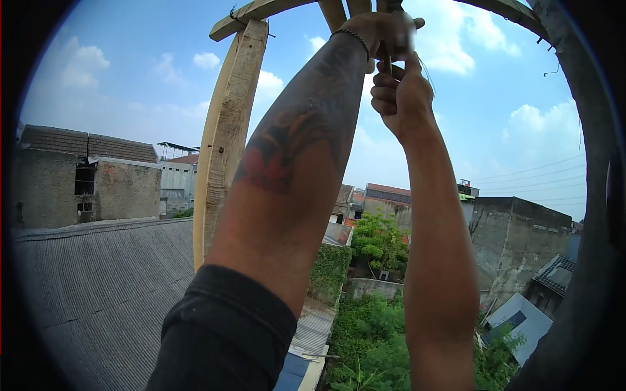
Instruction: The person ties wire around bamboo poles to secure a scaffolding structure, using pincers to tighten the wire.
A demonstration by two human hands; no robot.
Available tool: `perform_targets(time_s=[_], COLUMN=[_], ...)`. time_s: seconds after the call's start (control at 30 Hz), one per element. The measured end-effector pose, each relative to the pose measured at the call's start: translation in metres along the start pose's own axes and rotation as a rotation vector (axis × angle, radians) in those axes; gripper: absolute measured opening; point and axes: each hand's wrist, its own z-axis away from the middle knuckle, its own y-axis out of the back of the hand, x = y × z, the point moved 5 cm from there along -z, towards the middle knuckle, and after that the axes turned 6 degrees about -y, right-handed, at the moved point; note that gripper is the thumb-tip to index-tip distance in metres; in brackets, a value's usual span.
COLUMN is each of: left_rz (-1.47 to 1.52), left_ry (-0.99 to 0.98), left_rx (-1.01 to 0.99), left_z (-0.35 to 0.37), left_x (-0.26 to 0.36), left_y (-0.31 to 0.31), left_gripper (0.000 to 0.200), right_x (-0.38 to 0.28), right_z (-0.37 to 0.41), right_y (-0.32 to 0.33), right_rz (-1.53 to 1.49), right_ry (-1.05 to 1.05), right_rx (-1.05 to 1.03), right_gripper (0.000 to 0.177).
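Observation:
Both of my arms reach up to the top of the view. My left hand (385, 31), with a bracelet at the wrist, is raised against the wooden pieces (332, 13) overhead; its fingers are partly blurred and what they close on is hidden. Just below it, my right hand (405, 94) has its fingers curled round the lower part of a narrow dark tool (388, 62). A thin wire (427, 73) sticks out beside the right hand.
An upright wooden post (231, 130) stands left of my arms under a wooden beam (261, 9). A dark curved post (580, 85) is at the right. Far below are a corrugated roof (111, 287), green plants (372, 332) and a grey building (515, 241).

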Motion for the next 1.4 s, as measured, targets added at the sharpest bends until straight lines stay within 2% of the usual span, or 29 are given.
perform_targets(time_s=[0.03,0.07,0.1,0.2,0.3,0.37,0.4,0.43,0.47,0.57,0.63,0.7,0.77,0.83,0.9,0.93,1.03,1.07,1.1,1.2,1.27,1.3,1.37,1.4], left_rz=[0.240,0.303,0.239,0.052,-0.142,-0.501,-0.682,-0.735,-0.787,-0.633,-0.582,-0.441,-0.079,0.260,0.413,0.417,0.161,0.006,-0.158,-0.391,-0.513,-0.608,-0.628,-0.546], left_ry=[-0.011,0.024,0.033,0.053,0.085,-0.010,-0.046,-0.080,-0.111,-0.093,-0.068,-0.008,0.036,0.038,0.024,0.030,0.072,0.072,0.070,0.040,-0.012,-0.004,-0.002,0.006], left_rx=[-0.118,-0.186,-0.138,-0.011,0.125,0.220,0.263,0.339,0.417,0.614,0.479,0.171,-0.039,-0.118,-0.127,-0.110,0.035,0.107,0.183,0.471,0.581,0.568,0.355,0.154], left_z=[0.011,0.023,0.019,0.002,-0.027,-0.062,-0.065,-0.066,-0.066,-0.004,0.001,-0.001,0.003,0.006,0.007,0.005,0.003,0.007,0.015,0.030,0.009,-0.001,-0.015,-0.013], left_x=[0.005,0.013,0.010,0.008,-0.011,-0.014,-0.015,-0.017,-0.018,0.001,0.013,0.020,0.019,0.014,0.012,0.011,0.015,0.023,0.030,0.034,0.026,0.023,0.021,0.019], left_y=[0.003,-0.001,0.000,-0.010,-0.018,-0.025,-0.029,-0.029,-0.029,-0.032,-0.022,-0.007,0.000,-0.001,-0.001,-0.005,-0.003,-0.003,-0.005,-0.011,-0.019,-0.017,-0.011,-0.001], left_gripper=[0.041,0.035,0.034,0.031,0.028,0.030,0.032,0.034,0.036,0.037,0.035,0.034,0.033,0.032,0.031,0.031,0.029,0.029,0.029,0.025,0.022,0.022,0.025,0.027], right_x=[-0.001,-0.002,-0.002,-0.001,-0.015,-0.003,-0.004,-0.006,-0.007,-0.005,-0.006,-0.003,-0.010,-0.008,-0.003,-0.003,-0.011,-0.024,-0.021,-0.006,-0.011,-0.010,-0.010,-0.001], right_z=[-0.005,-0.010,-0.011,-0.017,-0.006,-0.006,-0.006,-0.006,-0.014,-0.016,-0.014,-0.021,-0.024,-0.022,-0.024,-0.026,-0.010,0.003,0.014,-0.017,-0.010,-0.007,-0.012,-0.028], right_y=[0.006,0.012,0.011,0.023,0.035,0.032,0.027,0.020,0.021,0.020,0.017,0.016,0.017,0.013,0.006,0.009,0.008,0.006,-0.002,0.015,0.008,0.006,0.008,0.014], right_rz=[-0.128,-0.221,-0.311,-0.217,0.991,0.933,1.071,1.207,1.101,0.835,0.729,0.372,-0.062,-0.172,-0.220,-0.162,0.435,1.028,1.202,1.001,0.893,0.825,0.587,0.163], right_ry=[-0.051,-0.102,-0.154,-0.174,0.214,0.350,0.473,0.602,0.557,0.441,0.426,0.053,-0.056,-0.109,-0.141,-0.119,0.075,0.168,0.532,0.560,0.430,0.332,0.060,-0.013], right_rx=[-0.178,-0.296,-0.418,-0.462,0.294,0.337,0.210,0.072,0.162,0.383,0.454,0.180,-0.345,-0.403,-0.381,-0.345,-0.034,0.273,0.467,0.448,0.422,0.392,0.254,-0.076], right_gripper=[0.053,0.052,0.052,0.048,0.047,0.047,0.038,0.030,0.028,0.024,0.025,0.020,0.013,0.011,0.013,0.015,0.038,0.050,0.046,0.041,0.037,0.035,0.032,0.027])
